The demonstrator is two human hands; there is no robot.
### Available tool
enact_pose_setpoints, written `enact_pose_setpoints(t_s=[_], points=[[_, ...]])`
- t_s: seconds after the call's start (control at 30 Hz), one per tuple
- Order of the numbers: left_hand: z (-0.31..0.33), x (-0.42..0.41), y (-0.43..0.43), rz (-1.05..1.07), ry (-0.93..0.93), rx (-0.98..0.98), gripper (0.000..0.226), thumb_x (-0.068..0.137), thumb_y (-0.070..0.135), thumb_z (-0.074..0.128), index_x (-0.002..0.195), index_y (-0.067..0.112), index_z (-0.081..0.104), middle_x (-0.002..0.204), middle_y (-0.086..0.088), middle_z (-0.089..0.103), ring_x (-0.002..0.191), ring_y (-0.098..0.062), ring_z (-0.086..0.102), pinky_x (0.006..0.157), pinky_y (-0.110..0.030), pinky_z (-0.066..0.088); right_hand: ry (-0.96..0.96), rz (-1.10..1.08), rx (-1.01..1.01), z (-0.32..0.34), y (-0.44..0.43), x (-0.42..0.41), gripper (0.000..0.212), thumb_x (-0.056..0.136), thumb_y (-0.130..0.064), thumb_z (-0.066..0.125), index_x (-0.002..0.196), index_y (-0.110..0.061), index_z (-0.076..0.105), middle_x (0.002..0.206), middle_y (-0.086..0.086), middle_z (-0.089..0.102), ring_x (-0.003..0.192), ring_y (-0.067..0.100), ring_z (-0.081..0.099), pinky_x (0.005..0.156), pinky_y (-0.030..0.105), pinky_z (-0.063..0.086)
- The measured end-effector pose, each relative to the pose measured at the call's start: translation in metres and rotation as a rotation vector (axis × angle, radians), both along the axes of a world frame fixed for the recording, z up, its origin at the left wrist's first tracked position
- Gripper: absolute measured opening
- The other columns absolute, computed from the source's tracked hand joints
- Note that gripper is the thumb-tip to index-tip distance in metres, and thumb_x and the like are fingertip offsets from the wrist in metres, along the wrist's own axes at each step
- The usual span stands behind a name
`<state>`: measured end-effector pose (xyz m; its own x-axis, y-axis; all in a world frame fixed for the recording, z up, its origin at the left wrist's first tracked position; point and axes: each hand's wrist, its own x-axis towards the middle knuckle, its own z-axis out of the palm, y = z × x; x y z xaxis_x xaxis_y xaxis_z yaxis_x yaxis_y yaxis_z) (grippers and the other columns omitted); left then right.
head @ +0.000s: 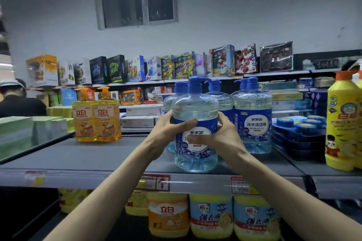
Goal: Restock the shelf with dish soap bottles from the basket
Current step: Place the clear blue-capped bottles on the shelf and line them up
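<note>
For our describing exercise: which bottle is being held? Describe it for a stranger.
Find the grey shelf. Right of the orange bottles stand clear blue pump bottles. The held bottle is frontmost, alone gripped by left hand and right hand.

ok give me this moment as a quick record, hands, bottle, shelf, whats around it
held item: blue pump bottle, upright, near the front edge of the shelf
hands: left hand grips its left side; right hand grips its right side, fingers across the label
behind it: matching bottles
left on shelf: two orange bottles
far right: yellow bottle
</note>
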<state>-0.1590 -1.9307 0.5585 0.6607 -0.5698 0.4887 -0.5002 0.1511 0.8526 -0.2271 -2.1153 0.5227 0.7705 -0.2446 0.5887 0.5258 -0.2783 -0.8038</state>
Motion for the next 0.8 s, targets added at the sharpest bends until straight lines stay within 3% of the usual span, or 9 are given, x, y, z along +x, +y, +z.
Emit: enact_pose_setpoints(t_s=[0.2,0.33,0.47,0.57,0.7,0.8], points=[[-0.009,0.014,0.005,-0.017,0.106,-0.062,0.070,0.073,0.049,0.086,0.134,0.019,0.067,0.120,-0.006,0.080,0.104,-0.024,0.079,0.075,-0.026,0.062,0.048,0.044,-0.011,-0.002,0.012,0.011,0.080,0.064,-0.021,0.104,0.131,-0.022,0.061,0.113,-0.001,0.080,0.102,0.019,0.079,0.083,0.034,0.066],[-0.017,0.014,0.011,0.014,0.060,-0.042,0.070,0.075,0.053,0.085,0.136,0.025,0.063,0.123,0.000,0.079,0.111,-0.020,0.077,0.082,-0.027,0.063,0.068,0.012,-0.135,-0.002,0.016,0.007,0.084,0.070,-0.039,0.100,0.139,-0.028,0.053,0.121,-0.009,0.077,0.109,0.011,0.075,0.093,0.036,0.062],[-0.038,0.010,0.026,0.156,-0.065,0.108,0.071,0.073,0.066,0.080,0.135,0.037,0.061,0.126,0.005,0.076,0.111,-0.015,0.075,0.097,-0.042,0.062,0.112,-0.113,-0.359,-0.011,0.010,-0.012,0.076,0.070,-0.060,0.092,0.130,-0.046,0.048,0.112,-0.031,0.073,0.100,-0.009,0.071,0.077,0.007,0.053],[-0.051,0.010,0.041,0.233,-0.151,0.270,0.073,0.075,0.071,0.080,0.138,0.040,0.058,0.127,0.008,0.071,0.106,-0.009,0.075,0.095,-0.041,0.063,0.129,-0.167,-0.423,-0.022,0.007,-0.021,0.061,0.071,-0.068,0.086,0.119,-0.056,0.049,0.110,-0.044,0.067,0.102,-0.020,0.064,0.074,0.000,0.048],[-0.057,0.012,0.053,0.225,-0.248,0.354,0.060,0.083,0.060,0.083,0.136,0.046,0.059,0.121,0.012,0.071,0.098,0.000,0.074,0.080,-0.025,0.064,0.077,-0.255,-0.456,-0.031,0.014,-0.017,0.060,0.073,-0.066,0.085,0.120,-0.051,0.049,0.113,-0.032,0.072,0.103,-0.011,0.067,0.085,0.017,0.054],[-0.056,0.018,0.057,0.229,-0.253,0.351,0.064,0.081,0.058,0.086,0.138,0.044,0.060,0.120,0.011,0.072,0.099,-0.003,0.075,0.080,-0.027,0.065,0.046,-0.261,-0.471,-0.032,0.020,-0.012,0.061,0.075,-0.067,0.084,0.122,-0.053,0.048,0.116,-0.030,0.071,0.106,-0.011,0.066,0.088,0.019,0.054]])
